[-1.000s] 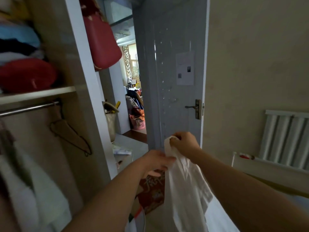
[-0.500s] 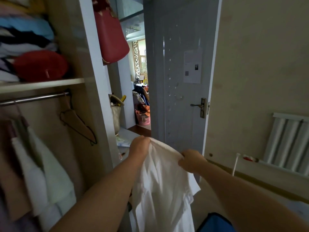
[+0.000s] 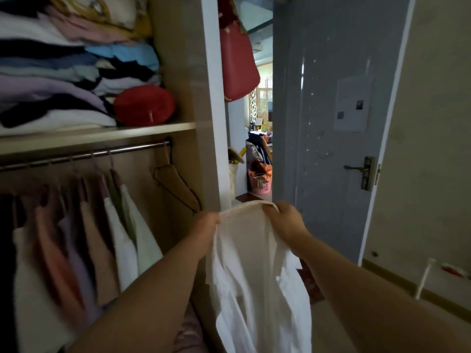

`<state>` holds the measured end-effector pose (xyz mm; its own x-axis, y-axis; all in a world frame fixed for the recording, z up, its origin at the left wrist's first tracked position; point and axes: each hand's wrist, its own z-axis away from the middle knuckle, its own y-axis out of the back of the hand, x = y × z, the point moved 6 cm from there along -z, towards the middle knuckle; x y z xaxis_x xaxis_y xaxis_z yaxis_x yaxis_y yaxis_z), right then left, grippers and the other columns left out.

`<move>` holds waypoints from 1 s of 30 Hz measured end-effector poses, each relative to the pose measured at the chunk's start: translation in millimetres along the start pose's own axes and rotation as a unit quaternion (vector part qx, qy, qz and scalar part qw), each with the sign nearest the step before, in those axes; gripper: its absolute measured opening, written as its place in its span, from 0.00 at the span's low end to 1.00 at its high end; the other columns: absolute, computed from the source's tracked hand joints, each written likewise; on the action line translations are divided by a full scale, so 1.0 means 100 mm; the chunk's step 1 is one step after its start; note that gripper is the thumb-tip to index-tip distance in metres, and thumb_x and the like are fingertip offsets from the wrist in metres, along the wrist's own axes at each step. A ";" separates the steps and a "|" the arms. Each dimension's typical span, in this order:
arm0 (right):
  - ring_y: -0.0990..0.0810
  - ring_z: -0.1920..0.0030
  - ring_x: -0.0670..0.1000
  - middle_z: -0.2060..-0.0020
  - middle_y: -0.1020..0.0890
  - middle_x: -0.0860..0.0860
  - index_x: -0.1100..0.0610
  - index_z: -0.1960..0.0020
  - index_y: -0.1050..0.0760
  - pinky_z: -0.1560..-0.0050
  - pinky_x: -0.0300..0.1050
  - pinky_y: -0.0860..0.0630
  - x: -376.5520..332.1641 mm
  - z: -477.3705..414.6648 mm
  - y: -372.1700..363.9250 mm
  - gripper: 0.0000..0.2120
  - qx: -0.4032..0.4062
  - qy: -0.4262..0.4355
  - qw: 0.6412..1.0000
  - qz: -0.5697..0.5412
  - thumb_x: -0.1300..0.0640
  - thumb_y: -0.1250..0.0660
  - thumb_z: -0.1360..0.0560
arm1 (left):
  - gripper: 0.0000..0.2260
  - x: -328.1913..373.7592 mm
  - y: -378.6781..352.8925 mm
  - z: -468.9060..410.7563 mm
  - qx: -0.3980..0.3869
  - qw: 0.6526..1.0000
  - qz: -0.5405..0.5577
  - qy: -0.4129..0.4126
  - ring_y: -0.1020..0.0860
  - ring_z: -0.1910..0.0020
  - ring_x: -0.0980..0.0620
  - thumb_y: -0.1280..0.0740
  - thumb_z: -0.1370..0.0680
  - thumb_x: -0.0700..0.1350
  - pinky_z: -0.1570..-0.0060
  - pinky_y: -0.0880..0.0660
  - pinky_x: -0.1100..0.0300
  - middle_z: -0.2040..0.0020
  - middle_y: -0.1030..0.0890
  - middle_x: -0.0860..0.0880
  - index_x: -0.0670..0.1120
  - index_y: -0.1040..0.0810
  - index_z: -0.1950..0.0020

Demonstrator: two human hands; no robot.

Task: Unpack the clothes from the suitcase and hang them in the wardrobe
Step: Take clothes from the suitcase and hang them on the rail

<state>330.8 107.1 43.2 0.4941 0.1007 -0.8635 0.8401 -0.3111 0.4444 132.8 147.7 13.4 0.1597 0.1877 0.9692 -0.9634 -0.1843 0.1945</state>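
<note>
While both hands hold it up by its top edge, the white garment [image 3: 254,263] hangs loosely in front of the wardrobe [image 3: 188,72], at the foot of its right side panel. The left hand [image 3: 206,222] has its fingers clenched on the left end of that edge; the right hand [image 3: 285,217] is curled over the right end, and the cloth arches between them. Inside the wardrobe, a metal rail [image 3: 86,155] carries a row of hung clothes [image 3: 122,238] and, at its right end, an empty hanger [image 3: 178,184], tilted. Above the rail, a shelf [image 3: 102,135] bears stacked folded clothes [image 3: 63,72] with a round red item [image 3: 144,105] beside them. A red handbag [image 3: 238,64] hangs outside the panel, next to the open grey door [image 3: 331,123].
</note>
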 end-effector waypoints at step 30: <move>0.20 0.56 0.52 0.57 0.18 0.50 0.52 0.46 0.23 0.57 0.48 0.21 -0.85 -0.45 -1.43 0.13 0.158 0.068 0.967 0.185 0.46 0.33 0.26 | 0.14 0.18 0.67 -2.32 -0.059 0.998 -0.022 0.023 0.28 0.68 0.50 0.43 0.19 0.41 0.70 0.30 0.61 0.60 0.26 0.44 0.36 0.29 0.35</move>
<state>179.2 185.9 63.8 0.7909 0.0434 -0.6104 0.4997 -0.6215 0.6033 21.7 362.1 8.6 0.1953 0.2376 0.9515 -0.9747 -0.0602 0.2151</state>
